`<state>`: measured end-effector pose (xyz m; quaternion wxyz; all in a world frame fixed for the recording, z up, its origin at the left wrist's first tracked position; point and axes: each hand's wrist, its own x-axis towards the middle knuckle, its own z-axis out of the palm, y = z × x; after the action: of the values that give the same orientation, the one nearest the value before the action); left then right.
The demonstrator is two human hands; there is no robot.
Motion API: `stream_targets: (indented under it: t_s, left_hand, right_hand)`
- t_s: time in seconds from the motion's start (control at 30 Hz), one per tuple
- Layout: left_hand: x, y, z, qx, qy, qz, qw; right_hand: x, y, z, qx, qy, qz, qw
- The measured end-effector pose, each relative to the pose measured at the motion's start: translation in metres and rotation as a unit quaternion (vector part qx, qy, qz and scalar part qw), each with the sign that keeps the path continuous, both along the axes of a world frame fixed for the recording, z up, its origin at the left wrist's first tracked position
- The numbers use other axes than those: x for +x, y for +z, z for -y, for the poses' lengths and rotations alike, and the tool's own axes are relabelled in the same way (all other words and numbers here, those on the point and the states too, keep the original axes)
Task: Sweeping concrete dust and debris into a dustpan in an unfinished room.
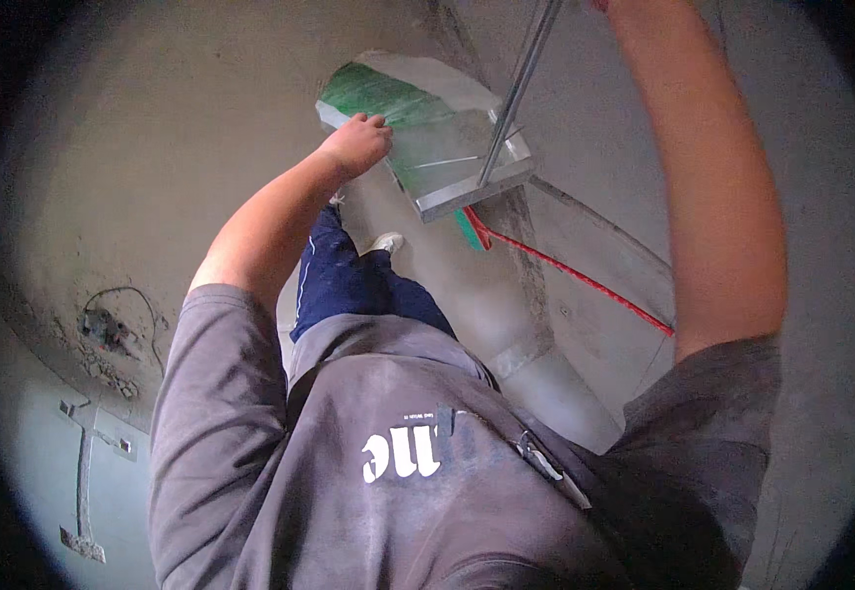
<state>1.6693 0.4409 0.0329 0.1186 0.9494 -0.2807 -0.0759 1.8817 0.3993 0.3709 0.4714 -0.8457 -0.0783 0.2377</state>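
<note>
My left hand (356, 146) is closed at the near left edge of a green-and-white bag (373, 93) that looks like a sack with a wide mouth. Against the bag sits a metal dustpan (476, 190), its straight edge facing me and its long metal handle (521, 93) rising out of view at the top. My right arm (707, 177) reaches up on the right. Only a sliver of my right hand (601, 5) shows at the upper edge, near the handle; its fingers are cut off. Pale dust hangs around the bag and pan.
A broom (580, 275) with a red handle and green bristles lies just beyond the dustpan's near side. My white shoe (388, 241) stands close by. Rubble and a dark cable (108, 329) lie along the wall at left. Chased grooves with wall boxes (83, 472) show lower left.
</note>
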Motion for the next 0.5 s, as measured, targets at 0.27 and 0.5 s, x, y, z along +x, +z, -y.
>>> stream_targets:
  t_s: [0.27, 0.5]
  left_hand:
    - [-0.001, 0.0, 0.002, 0.036, 0.046, -0.024, 0.998]
    - [0.013, 0.02, 0.009, 0.041, 0.065, 0.001, 0.997]
  right_hand:
    - [-0.017, 0.012, 0.008, -0.114, -0.049, 0.009, 0.992]
    - [-0.005, 0.035, 0.04, -0.011, -0.067, 0.013, 0.998]
